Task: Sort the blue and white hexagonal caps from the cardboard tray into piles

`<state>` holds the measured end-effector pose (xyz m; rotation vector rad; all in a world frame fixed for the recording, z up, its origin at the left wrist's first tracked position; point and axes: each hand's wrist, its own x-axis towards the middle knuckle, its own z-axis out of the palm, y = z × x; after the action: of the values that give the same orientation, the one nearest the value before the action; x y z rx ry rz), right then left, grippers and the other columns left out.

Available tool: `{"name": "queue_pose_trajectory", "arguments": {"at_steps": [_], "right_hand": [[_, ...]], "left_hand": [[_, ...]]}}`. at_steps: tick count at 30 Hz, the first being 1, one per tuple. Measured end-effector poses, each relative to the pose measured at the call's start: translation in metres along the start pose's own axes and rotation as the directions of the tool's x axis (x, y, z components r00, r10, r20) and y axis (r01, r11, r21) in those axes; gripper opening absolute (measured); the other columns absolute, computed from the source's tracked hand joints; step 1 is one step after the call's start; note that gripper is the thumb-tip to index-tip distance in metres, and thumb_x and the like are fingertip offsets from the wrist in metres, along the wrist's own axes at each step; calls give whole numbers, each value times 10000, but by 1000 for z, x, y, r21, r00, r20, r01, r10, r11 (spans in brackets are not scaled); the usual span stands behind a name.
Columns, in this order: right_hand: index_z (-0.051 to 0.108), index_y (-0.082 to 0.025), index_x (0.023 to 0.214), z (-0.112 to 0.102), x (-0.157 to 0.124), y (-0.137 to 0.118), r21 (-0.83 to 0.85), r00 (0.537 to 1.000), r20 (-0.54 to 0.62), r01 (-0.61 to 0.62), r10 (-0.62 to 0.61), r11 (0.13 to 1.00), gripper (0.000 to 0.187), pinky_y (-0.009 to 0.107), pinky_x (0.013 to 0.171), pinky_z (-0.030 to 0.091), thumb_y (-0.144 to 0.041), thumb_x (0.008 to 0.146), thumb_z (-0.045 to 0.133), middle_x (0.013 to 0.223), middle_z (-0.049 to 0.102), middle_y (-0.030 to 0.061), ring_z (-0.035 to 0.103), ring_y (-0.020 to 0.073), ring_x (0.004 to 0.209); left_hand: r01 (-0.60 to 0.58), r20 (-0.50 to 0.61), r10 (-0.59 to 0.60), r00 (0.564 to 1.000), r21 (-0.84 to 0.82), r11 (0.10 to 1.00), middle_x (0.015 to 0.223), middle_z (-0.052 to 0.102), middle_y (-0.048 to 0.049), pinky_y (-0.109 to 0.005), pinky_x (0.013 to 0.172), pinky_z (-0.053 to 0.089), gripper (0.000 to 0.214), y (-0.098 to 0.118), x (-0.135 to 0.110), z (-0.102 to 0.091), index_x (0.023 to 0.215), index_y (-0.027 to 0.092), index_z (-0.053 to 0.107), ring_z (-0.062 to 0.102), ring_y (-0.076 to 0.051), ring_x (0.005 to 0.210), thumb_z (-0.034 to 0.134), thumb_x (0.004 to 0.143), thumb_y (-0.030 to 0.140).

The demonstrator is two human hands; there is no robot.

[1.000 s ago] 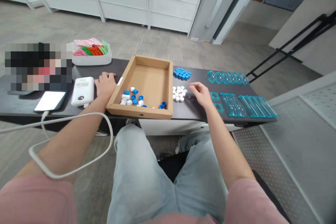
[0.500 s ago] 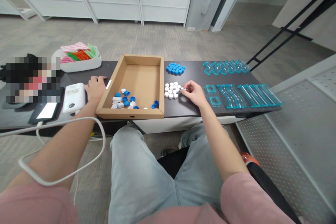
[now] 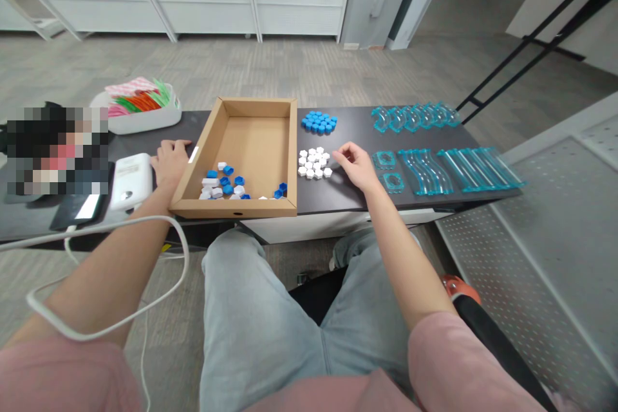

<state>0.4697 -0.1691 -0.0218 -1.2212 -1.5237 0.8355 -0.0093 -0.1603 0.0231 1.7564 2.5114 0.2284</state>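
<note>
White hex pieces point(image 3: 313, 163): bunched up on the dark table point(image 3: 345, 203), just right of the box, laid out in a rough cluster with most of them pretty much side by side.
Right hand point(image 3: 355, 164): just beside that cluster on its right, fingers curled in, thumb and index held narrow. Can't tell from where I'm standing if anything's pinched in there.
Blue hex pieces point(image 3: 318, 122): own tidy cluster, a bit farther from the person than the white one, also just right of the box.
Cardboard box point(image 3: 258, 141): open-topped, with loose pieces point(image 3: 225, 181) in blue and white jumbled along the near side, plus some blue ones in the near right corner.
Left hand point(image 3: 170, 158): down on the table by the box's left side, fingers loosely spread; I don't see it gripping anything.
Teal plastic bits: square plates point(image 3: 385, 158) near the right hand, then wavy rods point(image 3: 425, 172), then straight rods point(image 3: 477, 170); curvy ones point(image 3: 413, 118) line up behind.
Far left stuff: white device point(image 3: 130, 183), phone point(image 3: 89, 203), and a white basket point(image 3: 149, 121) full of colourful things.
</note>
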Motion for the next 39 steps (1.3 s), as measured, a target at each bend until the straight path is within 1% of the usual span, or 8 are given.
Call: {"name": "queue_pose_trajectory", "arguments": {"at_steps": [15, 21, 23, 27, 30, 32, 34, 39], "right_hand": [[623, -294, 863, -2, -2, 3, -52, 999, -44, 3, -5, 999, 438, 354, 718, 501, -657, 926, 861, 784, 632, -18, 539, 200, 732], [683, -290, 932, 27, -9, -55, -146, 974, 144, 195, -175, 970, 366, 397, 807, 559, -615, 1045, 809, 866, 691, 21, 600, 233, 798], [726, -282, 1001, 57, -7, -88, -91, 904, 335, 312, -266, 946, 292, 392, 857, 583, -555, 1092, 781, 972, 717, 34, 629, 229, 842], [811, -264, 1211, 132, 7, -133, 64, 562, 760, 436, -327, 898, 157, 382, 962, 616, -364, 1092, 791, 1273, 718, 63, 689, 201, 944], [825, -245, 1264, 172, 24, -137, 89, 398, 880, 400, -260, 912, 206, 375, 1027, 628, -316, 1070, 822, 1291, 723, 65, 717, 208, 1039], [836, -238, 1286, 183, 33, -129, 108, 355, 900, 382, -253, 918, 219, 388, 1086, 625, -323, 1086, 811, 1280, 737, 70, 725, 225, 1117], [842, -232, 1304, 183, 38, -118, 115, 363, 895, 374, -259, 920, 217, 399, 1121, 621, -309, 1119, 759, 1279, 737, 75, 724, 229, 1150], [856, -243, 1319, 172, 32, -100, 45, 344, 921, 378, -185, 925, 302, 335, 990, 649, -180, 1028, 804, 1355, 645, 67, 699, 168, 1001]], "left_hand": [[-8, 5, 8, 1000, -63, 998, 1745, 511, -320, -605, 1323, 372, 598, 3, -7, -4, 1719, 126, 582, 507, -473, 1595, 411, 1176, 311], [-14, 20, 16, 1000, -79, 997, 1766, 499, -309, -598, 1317, 357, 617, -1, -3, 0, 1744, 113, 569, 488, -467, 1593, 374, 1196, 318], [-11, 2, 11, 1000, -71, 997, 1762, 504, -310, -595, 1309, 365, 622, -1, -3, 2, 1744, 123, 582, 498, -473, 1587, 383, 1198, 344], [-5, -17, 4, 1000, -70, 998, 1754, 518, -308, -584, 1297, 371, 610, -2, -3, 3, 1738, 133, 596, 511, -466, 1570, 419, 1196, 353], [-17, -5, 17, 1000, -91, 996, 1752, 521, -304, -582, 1295, 364, 600, -3, -2, 3, 1736, 118, 587, 501, -454, 1565, 445, 1202, 351], [-19, 1, 19, 1000, -103, 994, 1753, 519, -300, -583, 1292, 358, 590, -5, 0, 4, 1734, 119, 586, 495, -443, 1566, 444, 1207, 343], [-20, 8, 22, 1000, -110, 994, 1757, 509, -296, -584, 1292, 350, 590, -6, 1, 4, 1737, 123, 586, 487, -436, 1573, 416, 1206, 315], [-29, 1, 30, 1000, -101, 994, 1761, 492, -312, -603, 1313, 337, 629, -4, 0, 4, 1749, 99, 577, 471, -465, 1596, 414, 1202, 365]]}}
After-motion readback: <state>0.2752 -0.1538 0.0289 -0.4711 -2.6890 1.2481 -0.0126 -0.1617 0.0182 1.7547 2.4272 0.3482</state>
